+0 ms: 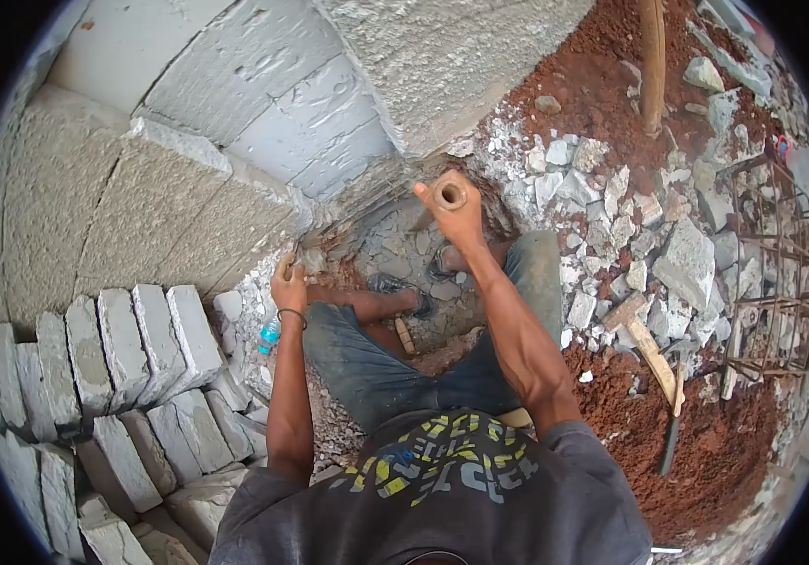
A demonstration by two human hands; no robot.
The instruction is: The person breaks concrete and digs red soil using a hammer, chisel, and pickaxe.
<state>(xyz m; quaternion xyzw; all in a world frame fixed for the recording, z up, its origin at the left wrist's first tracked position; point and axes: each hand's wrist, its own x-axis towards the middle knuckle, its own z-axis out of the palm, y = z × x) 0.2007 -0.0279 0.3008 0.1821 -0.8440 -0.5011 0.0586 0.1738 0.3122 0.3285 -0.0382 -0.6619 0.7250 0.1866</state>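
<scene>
My right hand [462, 222] is wrapped round a pipe-like tool with a hollow round end [449, 194], seen nearly end-on, its thumb out to the left. The tool's lower part is mostly hidden by the hand. My left hand [289, 285] rests by the lower corner of the block wall [235, 202], fingers curled; whatever is in them, if anything, is hidden. Between my legs is a pit of broken grey rubble [395, 247], where my feet stand. A short wooden handle [405, 336] lies near my shin. Beside my left wrist lies a clear bottle with blue [269, 334].
Stacked grey stone blocks [127, 348] stand at the left. Broken stones [687, 264] and red soil [706, 471] cover the right side, with a wooden-handled hammer [647, 348] and a dark-handled tool [671, 443]. A rusty rebar cage [781, 273] and a wooden pole [652, 66] stand beyond.
</scene>
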